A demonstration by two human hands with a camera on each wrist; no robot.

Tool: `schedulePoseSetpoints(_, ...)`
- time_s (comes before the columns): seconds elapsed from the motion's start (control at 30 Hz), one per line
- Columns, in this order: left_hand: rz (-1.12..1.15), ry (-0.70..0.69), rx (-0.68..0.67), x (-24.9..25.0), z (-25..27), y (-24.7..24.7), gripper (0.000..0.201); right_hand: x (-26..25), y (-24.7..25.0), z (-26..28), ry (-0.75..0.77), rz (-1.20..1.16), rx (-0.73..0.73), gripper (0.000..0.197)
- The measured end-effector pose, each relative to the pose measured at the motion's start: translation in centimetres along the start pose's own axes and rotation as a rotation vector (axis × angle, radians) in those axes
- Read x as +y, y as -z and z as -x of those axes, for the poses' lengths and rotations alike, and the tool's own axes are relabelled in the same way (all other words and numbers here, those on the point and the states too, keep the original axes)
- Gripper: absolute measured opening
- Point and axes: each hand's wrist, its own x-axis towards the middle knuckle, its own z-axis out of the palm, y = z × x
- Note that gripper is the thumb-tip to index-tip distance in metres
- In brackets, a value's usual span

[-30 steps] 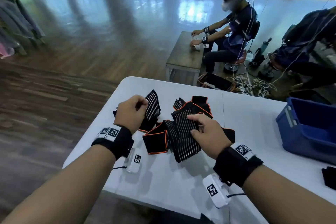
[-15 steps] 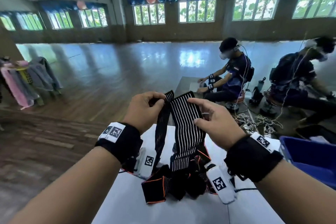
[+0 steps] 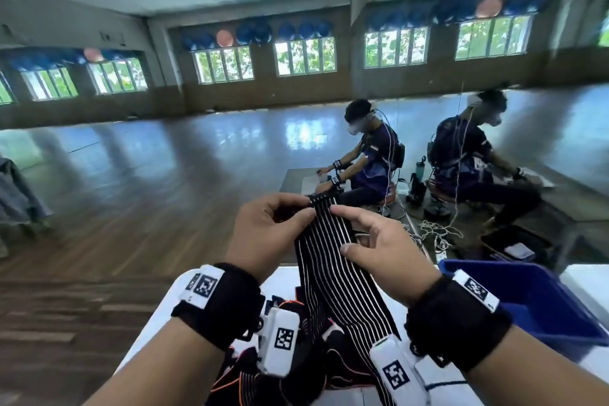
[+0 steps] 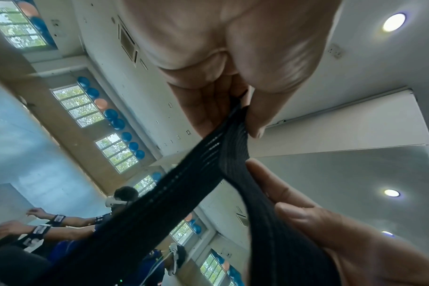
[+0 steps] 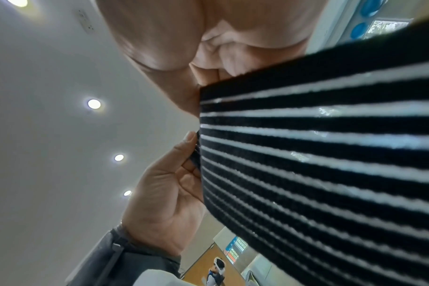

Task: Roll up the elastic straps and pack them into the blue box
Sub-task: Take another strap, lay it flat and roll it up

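Observation:
A long black elastic strap with white stripes (image 3: 333,270) hangs from both hands, raised in front of me. My left hand (image 3: 308,208) pinches its top end between thumb and fingers, which shows close up in the left wrist view (image 4: 240,118). My right hand (image 3: 339,229) holds the strap just below, with the thumb on its right edge and the other fingers behind it. The strap's lower part runs down into a pile of black, orange-edged straps (image 3: 290,376) on the white table (image 3: 164,323). The blue box (image 3: 540,310) stands at the right; its inside is hidden.
Two other people sit at low tables (image 3: 296,178) beyond the white table, with cables (image 3: 435,231) on the wooden floor. Clothes hang at the far left (image 3: 16,194). The right wrist view is filled by the striped strap (image 5: 318,158).
Both hands have lifted the striped strap off the table and higher still. They have come together at its top end, and my view has tilted upward.

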Motion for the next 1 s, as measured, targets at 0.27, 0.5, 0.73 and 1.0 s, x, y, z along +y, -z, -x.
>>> schedulePoseSetpoints(0.27, 0.001, -0.022, -0.062, 0.2, -0.7, -6.0, 0.018, 0.5, 5.1, 1.7, -0.007, -0.016, 0.093, 0.057)
schedulePoseSetpoints(0.5, 0.068, -0.044, -0.082, 0.9, -1.6, -10.7, 0.018, 0.8, 9.0, 2.8, 0.09, 0.17, 0.191, 0.051)
schedulePoseSetpoints(0.73, 0.137, -0.08, -0.107, 1.5, -2.0, -14.5, 0.014, 0.9, 11.7, 3.5, 0.156, 0.234, 0.368, 0.031)
schedulePoseSetpoints(1.0, 0.151, -0.13, -0.124, 2.0, -1.5, -17.7, 0.026, 1.6, 13.4, 4.3, 0.158, 0.192, 0.497, 0.022)
